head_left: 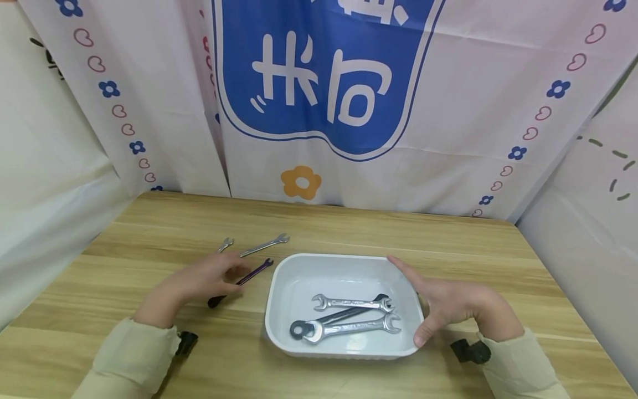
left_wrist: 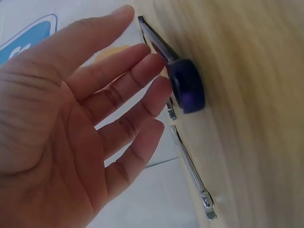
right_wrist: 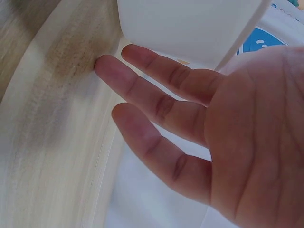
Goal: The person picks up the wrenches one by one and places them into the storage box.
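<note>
Purple wrench (head_left: 254, 273): located on the bench (head_left: 498, 266), left of the white tray (head_left: 339, 271), under the left hand (head_left: 211, 277).

Left hand: fingers spread and loosely bent, thumb apart, nothing gripped; contact with the purple wrench cannot be determined. Two silver wrenches lie beyond: the long silver wrench (head_left: 262, 246) with its open end toward the tray, and the short silver wrench (head_left: 226, 244), partly hidden by the hand. Right hand (head_left: 451, 302): spread wide against the tray's right end, thumb at the near corner, index finger at the far corner. Tray contents: upper double-ended wrench (head_left: 349, 303), black wrench (head_left: 344, 316) set diagonally, and lower double-ended wrench (head_left: 349, 328), its left end overlapping the black wrench.
</note>
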Demonstrator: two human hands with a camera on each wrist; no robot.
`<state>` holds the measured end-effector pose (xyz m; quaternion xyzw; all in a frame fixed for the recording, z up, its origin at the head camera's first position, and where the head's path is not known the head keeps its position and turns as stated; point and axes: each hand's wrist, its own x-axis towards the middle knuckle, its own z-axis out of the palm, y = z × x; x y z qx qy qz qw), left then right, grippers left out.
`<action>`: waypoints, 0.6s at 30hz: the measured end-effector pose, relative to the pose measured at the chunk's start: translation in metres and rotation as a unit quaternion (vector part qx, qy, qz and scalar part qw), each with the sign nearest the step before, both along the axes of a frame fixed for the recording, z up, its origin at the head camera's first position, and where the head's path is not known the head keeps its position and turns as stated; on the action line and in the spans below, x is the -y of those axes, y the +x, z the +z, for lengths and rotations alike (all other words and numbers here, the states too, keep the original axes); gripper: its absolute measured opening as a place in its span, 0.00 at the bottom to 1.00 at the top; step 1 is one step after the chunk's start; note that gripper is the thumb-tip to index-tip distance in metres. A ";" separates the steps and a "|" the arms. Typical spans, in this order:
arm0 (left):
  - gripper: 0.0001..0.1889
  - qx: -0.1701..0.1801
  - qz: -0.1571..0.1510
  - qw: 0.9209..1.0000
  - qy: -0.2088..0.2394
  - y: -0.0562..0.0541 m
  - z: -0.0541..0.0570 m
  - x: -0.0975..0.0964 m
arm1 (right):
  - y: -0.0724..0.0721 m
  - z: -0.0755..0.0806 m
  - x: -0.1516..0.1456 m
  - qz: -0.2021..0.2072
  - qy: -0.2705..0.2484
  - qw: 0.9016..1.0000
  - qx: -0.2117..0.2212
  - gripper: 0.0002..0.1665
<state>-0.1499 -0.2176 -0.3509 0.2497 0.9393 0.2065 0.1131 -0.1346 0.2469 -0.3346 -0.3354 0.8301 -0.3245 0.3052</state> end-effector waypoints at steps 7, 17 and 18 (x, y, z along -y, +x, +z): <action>0.08 0.022 0.021 1.000 -0.005 0.001 -0.002 0.001 | 0.000 0.000 0.001 -0.009 0.000 1.000 0.012 0.87; 0.06 0.027 0.072 0.996 -0.043 0.001 -0.002 0.004 | 0.000 0.000 0.001 -0.009 0.000 1.000 0.009 0.87; 0.06 0.028 0.074 0.996 -0.045 0.001 -0.002 0.003 | 0.000 0.000 0.000 -0.009 0.001 1.000 0.009 0.87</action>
